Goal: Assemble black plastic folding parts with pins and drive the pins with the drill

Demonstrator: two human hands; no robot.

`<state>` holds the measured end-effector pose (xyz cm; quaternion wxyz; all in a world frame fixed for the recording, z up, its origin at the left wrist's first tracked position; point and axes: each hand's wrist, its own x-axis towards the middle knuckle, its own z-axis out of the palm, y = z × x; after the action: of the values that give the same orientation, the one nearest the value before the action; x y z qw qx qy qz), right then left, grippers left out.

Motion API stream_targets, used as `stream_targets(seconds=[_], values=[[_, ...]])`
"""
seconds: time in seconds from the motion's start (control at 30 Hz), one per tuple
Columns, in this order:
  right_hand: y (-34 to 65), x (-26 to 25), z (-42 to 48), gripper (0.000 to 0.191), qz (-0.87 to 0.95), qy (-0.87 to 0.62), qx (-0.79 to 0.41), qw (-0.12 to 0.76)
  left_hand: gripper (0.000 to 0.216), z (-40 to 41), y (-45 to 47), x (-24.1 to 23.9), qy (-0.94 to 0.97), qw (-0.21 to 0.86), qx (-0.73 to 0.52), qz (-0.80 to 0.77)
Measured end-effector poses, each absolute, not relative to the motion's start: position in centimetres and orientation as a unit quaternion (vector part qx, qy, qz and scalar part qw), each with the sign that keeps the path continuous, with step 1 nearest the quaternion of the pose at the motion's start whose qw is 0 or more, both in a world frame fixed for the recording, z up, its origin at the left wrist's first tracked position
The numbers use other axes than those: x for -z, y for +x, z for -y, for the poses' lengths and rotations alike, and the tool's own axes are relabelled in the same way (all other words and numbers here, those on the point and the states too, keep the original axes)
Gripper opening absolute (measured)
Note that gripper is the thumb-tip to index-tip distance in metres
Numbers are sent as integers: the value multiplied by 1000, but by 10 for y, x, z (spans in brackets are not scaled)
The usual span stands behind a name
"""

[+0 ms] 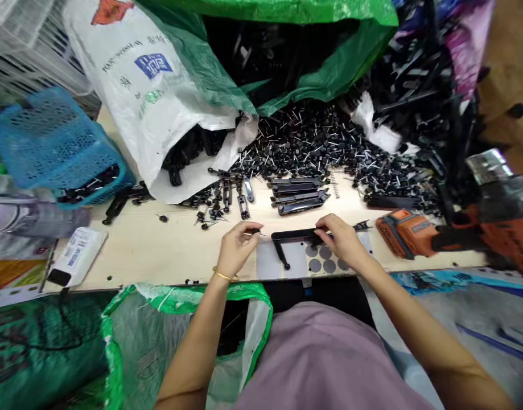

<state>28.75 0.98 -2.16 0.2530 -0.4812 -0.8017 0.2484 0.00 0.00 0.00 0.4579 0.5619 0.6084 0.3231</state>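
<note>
My left hand [238, 246] pinches a small black-headed pin [255, 231] just left of a long black plastic part [296, 235]. My right hand [341, 239] grips the right end of that part and holds it over a grey plate [282, 263] with round holes at the table's front edge. A short black arm [280, 253] hangs down from the part's left end. Behind the hands lies a stack of similar black parts [299, 195], and a large heap of black pins [316, 145] spreads across the back of the table.
An orange and black power tool [449, 233] lies at the right. A blue basket [52, 145] and a white tube [77, 256] are at the left. White and green sacks [176, 80] hold more black parts. A green bag [167, 324] hangs open below the table edge.
</note>
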Motion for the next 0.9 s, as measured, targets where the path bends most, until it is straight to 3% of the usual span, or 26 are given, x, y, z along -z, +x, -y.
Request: stream_targets(seconds=[0.2, 0.43, 0.63, 0.9], values=[[287, 35, 0, 5, 698, -562, -236, 376, 22, 5, 20, 17, 563, 451, -333, -607], [294, 39, 17, 24, 799, -477, -182, 318, 18, 12, 29, 17, 665, 331, -315, -590], [309, 61, 22, 55, 847, -453, -128, 246, 17, 18, 37, 19, 715, 206, -339, -575], [312, 89, 22, 65, 856, -449, -84, 243, 19, 9, 36, 32, 725, 221, -322, -568]])
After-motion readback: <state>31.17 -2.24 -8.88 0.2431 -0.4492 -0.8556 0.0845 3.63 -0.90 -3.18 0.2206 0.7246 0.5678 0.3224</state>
